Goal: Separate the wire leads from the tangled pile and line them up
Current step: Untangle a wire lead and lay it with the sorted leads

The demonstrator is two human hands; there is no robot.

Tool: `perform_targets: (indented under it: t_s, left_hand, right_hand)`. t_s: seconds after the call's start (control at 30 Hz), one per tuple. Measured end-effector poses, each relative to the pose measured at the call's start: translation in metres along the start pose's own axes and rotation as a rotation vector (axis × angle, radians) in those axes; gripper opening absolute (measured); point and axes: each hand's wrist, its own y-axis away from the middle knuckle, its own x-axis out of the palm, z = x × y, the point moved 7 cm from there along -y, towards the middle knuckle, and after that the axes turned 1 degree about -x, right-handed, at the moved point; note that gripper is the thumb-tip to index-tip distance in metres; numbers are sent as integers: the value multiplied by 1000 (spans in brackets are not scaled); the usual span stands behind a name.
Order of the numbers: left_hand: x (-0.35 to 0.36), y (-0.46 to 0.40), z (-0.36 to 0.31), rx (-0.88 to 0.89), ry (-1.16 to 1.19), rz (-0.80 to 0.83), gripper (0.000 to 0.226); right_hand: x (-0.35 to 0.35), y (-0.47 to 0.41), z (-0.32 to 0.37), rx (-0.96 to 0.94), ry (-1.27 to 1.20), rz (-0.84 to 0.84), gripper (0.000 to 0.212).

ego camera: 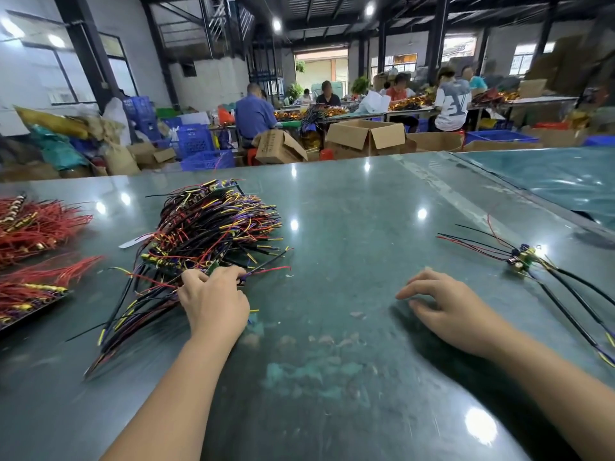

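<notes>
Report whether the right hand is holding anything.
Empty: the right hand hovers with fingers loosely spread over the bare table, gripping nothing.

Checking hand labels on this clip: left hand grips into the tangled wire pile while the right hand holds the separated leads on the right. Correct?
Not quite. In the head view the right hand holds nothing; it hovers open, apart from the separated leads. The left hand does grip into the tangled wire pile.

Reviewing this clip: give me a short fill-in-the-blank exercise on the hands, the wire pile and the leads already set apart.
1. The ____ hand grips wires at the near edge of the tangled pile.
2. The right hand hovers open over the table and holds ____.
3. The separated leads lie to the ____ of the right hand.
4. The bundles at the table's left edge are mostly ____ in colour.

Missing words: left; nothing; right; red
</notes>
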Motion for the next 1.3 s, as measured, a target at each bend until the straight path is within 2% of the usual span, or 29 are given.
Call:
perform_targets:
  t_s: [0.13,0.23,0.37,0.47,0.6,0.73,0.87,1.07,1.17,1.23,1.3]
  left_hand:
    - [-4,-4,5,-54,50,-58,22]
    - [-8,-4,5,-11,148,-122,20]
    - [-14,-1,-8,80,392,-149,22]
    - [-10,6,-24,123,600,-87,32]
    - [-2,18,-46,176,837,10,44]
    - [-6,32,-66,342,860,21,39]
    - [-7,54,-89,572,805,98,24]
    - [-7,74,-110,816,745,176,16]
    - [1,77,-111,747,826,293,24]
    - [7,72,-105,529,1025,407,30]
    - [13,64,-95,325,1179,435,35]
  right_hand:
    - [1,0,2,11,-6,15,23]
    - [1,1,2,27,-16,26,23]
    - [1,3,2,42,-34,36,25]
    - [2,4,6,72,-74,47,24]
    - [13,8,27,204,-436,118,19]
    - [36,18,62,286,-821,259,16]
    - [41,14,64,393,-1122,-4,31]
    - [26,12,38,446,-1113,-235,48]
    - [20,11,36,383,-1106,-274,46]
    - [16,9,39,323,-1114,-291,40]
    - [14,8,43,266,-1121,-303,37]
